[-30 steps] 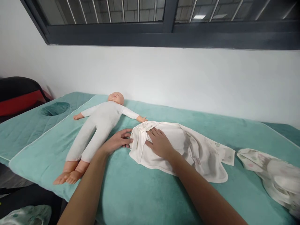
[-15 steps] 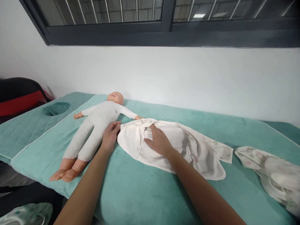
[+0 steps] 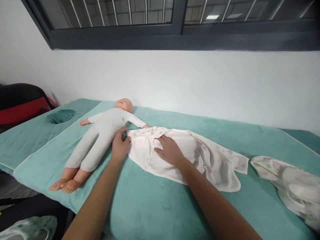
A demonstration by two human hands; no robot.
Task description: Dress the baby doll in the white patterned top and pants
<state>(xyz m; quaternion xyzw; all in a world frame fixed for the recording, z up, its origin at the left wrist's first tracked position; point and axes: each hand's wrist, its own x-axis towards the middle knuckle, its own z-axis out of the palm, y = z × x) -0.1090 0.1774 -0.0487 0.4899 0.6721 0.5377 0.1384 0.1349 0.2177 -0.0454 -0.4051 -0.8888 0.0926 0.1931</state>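
Note:
A white baby shirt (image 3: 180, 150) with small printed motifs on its edges lies spread on a green padded mat (image 3: 150, 210). My right hand (image 3: 171, 150) rests flat on the shirt, its fingers spread near the upper edge. At the shirt's left end is my left hand (image 3: 120, 144), thumb and fingers apart, with the thumb touching or very near the edge. Just left of that hand lies a baby doll (image 3: 106, 126) in a white-grey body, face up. One doll hand reaches to the shirt's top corner.
A crumpled printed white cloth (image 3: 295, 183) lies at the right. Left on the mat is a round hollow (image 3: 61, 116). A black and red bag-like object (image 3: 22, 105) stands at far left, and a patterned cloth (image 3: 32, 228) sits at lower left. Behind are a wall and window.
My left hand has turned, with thumb and fingers parted more. The doll's legs have shifted slightly left and the shirt's left edge has moved a little. My right hand stays nearly in place.

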